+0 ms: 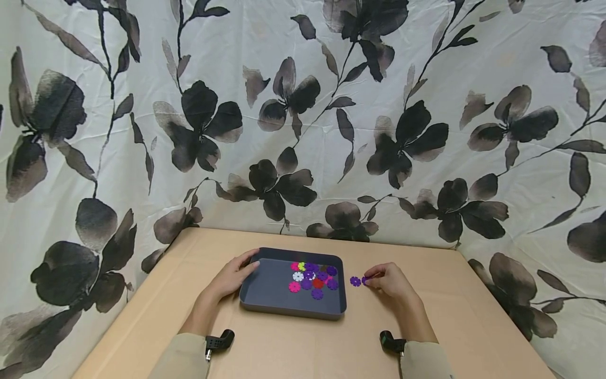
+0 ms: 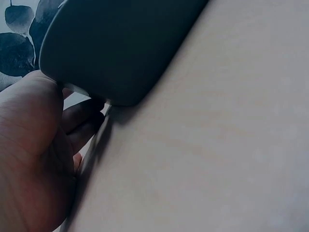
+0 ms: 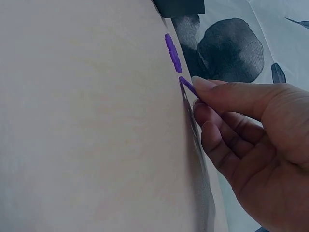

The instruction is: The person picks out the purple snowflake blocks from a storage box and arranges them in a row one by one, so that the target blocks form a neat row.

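Note:
A dark grey tray (image 1: pixel 272 287) lies on the table, its right half holding several notched, flower-shaped plastic discs (image 1: pixel 317 293) in purple, pink, white, red and yellow. At the tray's far left corner, my left hand (image 1: pixel 228 276) grips the rim, thumb over the edge; in the left wrist view its fingers (image 2: pixel 84 126) reach behind the tray wall. Right of the tray, my right hand (image 1: pixel 393 282) pinches a purple disc (image 3: pixel 187 86) between thumb and fingers, tilted on edge. Just left of it, another purple disc (image 1: pixel 355 281) lies flat on the table.
The light wooden-coloured table (image 1: pixel 303 347) ends at the back against a white cloth (image 1: pixel 331 158) printed with dark flowers. Black wrist devices (image 1: pixel 220 341) sit at both sleeve cuffs.

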Demonstrator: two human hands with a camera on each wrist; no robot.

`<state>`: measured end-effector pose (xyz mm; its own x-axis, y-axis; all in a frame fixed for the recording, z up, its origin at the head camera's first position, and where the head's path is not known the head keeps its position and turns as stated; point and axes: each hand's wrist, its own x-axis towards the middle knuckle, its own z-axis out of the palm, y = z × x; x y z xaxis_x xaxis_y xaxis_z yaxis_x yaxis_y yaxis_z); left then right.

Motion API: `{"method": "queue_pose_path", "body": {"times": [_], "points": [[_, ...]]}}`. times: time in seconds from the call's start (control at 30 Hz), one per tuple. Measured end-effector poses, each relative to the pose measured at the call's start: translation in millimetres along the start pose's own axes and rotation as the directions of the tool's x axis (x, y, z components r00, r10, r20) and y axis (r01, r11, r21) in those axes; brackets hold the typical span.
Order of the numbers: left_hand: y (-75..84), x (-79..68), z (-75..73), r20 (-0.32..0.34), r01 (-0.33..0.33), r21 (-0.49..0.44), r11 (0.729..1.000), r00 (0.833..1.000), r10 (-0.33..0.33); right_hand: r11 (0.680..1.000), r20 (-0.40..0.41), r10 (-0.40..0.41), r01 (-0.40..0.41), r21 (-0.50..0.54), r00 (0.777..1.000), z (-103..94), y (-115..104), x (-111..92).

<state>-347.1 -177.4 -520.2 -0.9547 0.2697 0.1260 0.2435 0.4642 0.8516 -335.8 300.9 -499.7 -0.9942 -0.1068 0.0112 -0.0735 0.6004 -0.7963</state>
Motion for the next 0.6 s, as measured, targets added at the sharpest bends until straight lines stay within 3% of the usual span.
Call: {"method": "queue_pose_path", "body": {"times": [0.6], "points": [[-2.8, 1.7, 0.9, -0.009, 0.001, 0.012, 1.000, 1.000, -0.001, 1.000, -0.003, -0.011, 0.011, 0.018, 1.000, 0.6, -0.5, 2.4]]}}
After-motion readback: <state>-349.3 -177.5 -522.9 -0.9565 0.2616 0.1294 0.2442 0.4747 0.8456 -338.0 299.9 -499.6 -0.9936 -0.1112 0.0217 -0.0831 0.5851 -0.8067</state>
